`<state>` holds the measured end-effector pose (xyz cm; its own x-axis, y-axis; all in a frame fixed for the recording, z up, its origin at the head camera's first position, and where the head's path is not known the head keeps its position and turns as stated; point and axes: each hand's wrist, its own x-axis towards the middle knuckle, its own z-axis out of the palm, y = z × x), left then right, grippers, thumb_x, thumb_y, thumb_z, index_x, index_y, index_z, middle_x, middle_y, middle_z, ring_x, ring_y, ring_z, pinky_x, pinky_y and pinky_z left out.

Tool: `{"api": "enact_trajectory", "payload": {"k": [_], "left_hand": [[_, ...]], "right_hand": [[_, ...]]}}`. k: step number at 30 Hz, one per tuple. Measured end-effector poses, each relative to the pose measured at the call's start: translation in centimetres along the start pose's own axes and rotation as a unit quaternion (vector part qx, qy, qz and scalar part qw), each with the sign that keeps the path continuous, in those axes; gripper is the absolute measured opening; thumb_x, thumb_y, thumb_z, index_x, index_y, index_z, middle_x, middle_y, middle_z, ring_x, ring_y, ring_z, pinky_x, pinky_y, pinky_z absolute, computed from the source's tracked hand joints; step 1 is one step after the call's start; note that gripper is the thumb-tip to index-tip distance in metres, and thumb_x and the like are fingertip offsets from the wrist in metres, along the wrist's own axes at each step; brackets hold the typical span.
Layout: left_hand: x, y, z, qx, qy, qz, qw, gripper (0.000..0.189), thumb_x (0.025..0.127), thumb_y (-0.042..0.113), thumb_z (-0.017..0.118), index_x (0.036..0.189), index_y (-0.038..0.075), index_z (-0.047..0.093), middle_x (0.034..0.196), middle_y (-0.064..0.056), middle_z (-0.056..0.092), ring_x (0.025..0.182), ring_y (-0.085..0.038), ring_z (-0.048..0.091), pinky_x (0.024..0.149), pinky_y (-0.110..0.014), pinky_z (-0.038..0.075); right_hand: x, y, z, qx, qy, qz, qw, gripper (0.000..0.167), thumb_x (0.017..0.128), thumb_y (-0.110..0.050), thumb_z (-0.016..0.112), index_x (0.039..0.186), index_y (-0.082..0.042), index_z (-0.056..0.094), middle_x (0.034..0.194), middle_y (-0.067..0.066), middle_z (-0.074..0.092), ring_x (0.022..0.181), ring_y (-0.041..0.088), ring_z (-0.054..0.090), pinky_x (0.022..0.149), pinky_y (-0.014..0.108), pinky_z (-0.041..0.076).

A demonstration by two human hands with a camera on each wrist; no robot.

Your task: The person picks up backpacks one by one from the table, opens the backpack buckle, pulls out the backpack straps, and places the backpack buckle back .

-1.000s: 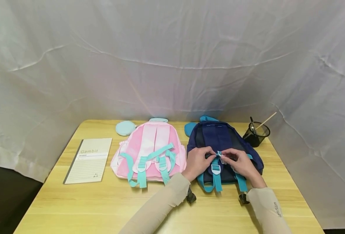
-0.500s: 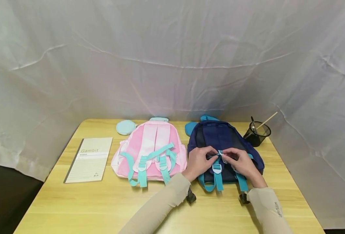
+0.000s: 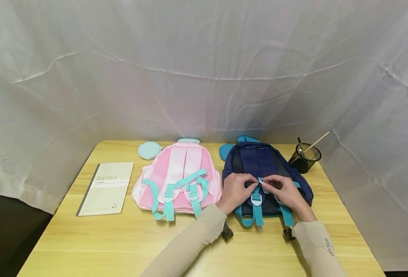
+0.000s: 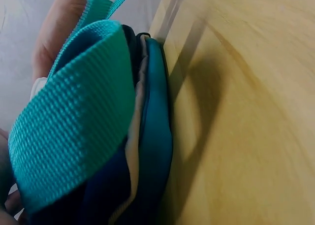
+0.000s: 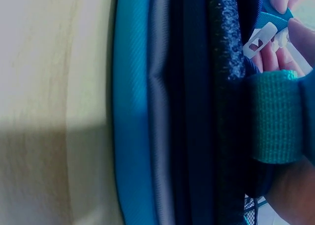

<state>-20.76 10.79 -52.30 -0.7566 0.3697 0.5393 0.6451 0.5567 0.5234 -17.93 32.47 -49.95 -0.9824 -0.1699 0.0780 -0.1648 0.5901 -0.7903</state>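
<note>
A navy backpack (image 3: 259, 157) lies on the table with its back panel and teal straps (image 3: 257, 215) facing up. Over its lower half, my left hand (image 3: 236, 190) and right hand (image 3: 287, 192) meet fingertip to fingertip. Between them is a small white buckle (image 3: 261, 180) on teal webbing, pinched from both sides. In the right wrist view, a white plastic strap adjuster (image 5: 260, 40) shows beside the fingers. Looped teal webbing (image 4: 78, 107) fills much of the left wrist view and partly covers the hand. How the buckle's parts fit together is hidden by the fingers.
Left of the navy backpack lies a pink backpack (image 3: 186, 165) with mint straps. A notebook (image 3: 105, 188) is at the table's left side. A black mesh pen cup (image 3: 303, 159) with a stick and pen stands at the back right. Grey fabric (image 3: 204, 77) hangs behind the wooden table (image 3: 103, 246).
</note>
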Motion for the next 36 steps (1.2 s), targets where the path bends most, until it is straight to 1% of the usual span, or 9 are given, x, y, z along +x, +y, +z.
{"api": "enact_trajectory", "payload": {"k": [2,10,13,16,19,22,28,31,36], "left_hand": [[0.07,0.07,0.08,-0.001,0.004,0.004,1.0000,0.006,0.095,0.031,0.077,0.097,0.027,0.080,0.095,0.015,0.079,0.087,-0.001,0.072,0.091,-0.022,0.051],[0.18,0.30,0.21,-0.012,0.015,0.005,0.9998,0.006,0.095,0.030,0.077,0.097,0.026,0.080,0.096,0.014,0.079,0.089,-0.002,0.072,0.092,-0.022,0.052],[0.12,0.18,0.24,-0.025,0.009,-0.002,0.9997,0.006,0.096,0.030,0.077,0.098,0.026,0.080,0.097,0.014,0.079,0.089,-0.001,0.072,0.092,-0.022,0.052],[0.03,-0.03,0.26,-0.037,-0.002,-0.013,0.9992,0.008,0.095,0.031,0.077,0.101,0.026,0.078,0.098,0.013,0.078,0.088,-0.001,0.071,0.088,-0.021,0.051],[-0.06,-0.24,0.26,-0.034,-0.008,-0.022,0.9991,0.010,0.094,0.032,0.078,0.102,0.025,0.076,0.097,0.013,0.078,0.086,-0.001,0.070,0.083,-0.021,0.049],[-0.11,-0.36,0.26,-0.025,-0.006,-0.015,0.9996,0.008,0.094,0.031,0.078,0.100,0.025,0.077,0.096,0.013,0.077,0.086,-0.001,0.070,0.084,-0.022,0.050],[0.01,-0.20,0.15,-0.012,0.018,0.020,0.9996,0.005,0.094,0.030,0.078,0.096,0.025,0.079,0.094,0.013,0.078,0.088,-0.002,0.071,0.089,-0.023,0.051],[0.14,0.02,0.21,-0.008,0.022,0.024,0.9994,0.005,0.094,0.030,0.078,0.095,0.025,0.079,0.094,0.013,0.078,0.087,-0.002,0.071,0.090,-0.022,0.051],[0.21,0.25,0.29,-0.006,0.018,0.018,0.9997,0.007,0.096,0.031,0.077,0.097,0.024,0.079,0.095,0.012,0.078,0.089,-0.003,0.071,0.092,-0.022,0.051]], "right_hand": [[0.22,0.78,0.06,-0.001,-0.002,0.001,1.0000,0.028,0.101,-0.024,0.069,0.121,-0.004,0.073,0.117,0.016,0.074,0.092,0.004,0.068,0.079,0.021,0.055],[0.19,0.78,0.10,0.005,-0.007,0.005,1.0000,0.028,0.101,-0.024,0.069,0.122,-0.005,0.072,0.117,0.016,0.073,0.092,0.006,0.068,0.077,0.023,0.055],[0.23,0.82,0.13,0.003,-0.006,-0.001,1.0000,0.028,0.102,-0.022,0.068,0.123,-0.004,0.072,0.117,0.015,0.073,0.092,0.005,0.068,0.076,0.023,0.054],[0.21,0.82,0.16,0.006,-0.002,-0.002,1.0000,0.028,0.102,-0.021,0.068,0.123,-0.004,0.071,0.117,0.015,0.073,0.091,0.005,0.068,0.076,0.023,0.054],[0.10,0.79,0.17,0.006,0.002,0.002,1.0000,0.028,0.102,-0.023,0.068,0.122,-0.004,0.072,0.116,0.015,0.074,0.092,0.005,0.068,0.079,0.022,0.054],[0.09,0.87,0.14,0.001,0.004,0.004,1.0000,0.028,0.102,-0.024,0.068,0.121,-0.004,0.072,0.116,0.016,0.074,0.093,0.004,0.068,0.081,0.022,0.055],[0.09,0.84,0.05,0.001,0.005,0.003,1.0000,0.028,0.102,-0.025,0.069,0.120,-0.004,0.072,0.117,0.017,0.073,0.093,0.004,0.068,0.081,0.021,0.055],[0.13,0.89,0.13,0.003,0.001,0.004,1.0000,0.028,0.102,-0.025,0.069,0.120,-0.004,0.072,0.117,0.016,0.073,0.094,0.004,0.068,0.081,0.022,0.055],[0.20,1.06,0.19,0.001,-0.001,-0.001,1.0000,0.028,0.102,-0.025,0.069,0.120,-0.005,0.072,0.116,0.015,0.073,0.094,0.004,0.068,0.081,0.022,0.055]]}}
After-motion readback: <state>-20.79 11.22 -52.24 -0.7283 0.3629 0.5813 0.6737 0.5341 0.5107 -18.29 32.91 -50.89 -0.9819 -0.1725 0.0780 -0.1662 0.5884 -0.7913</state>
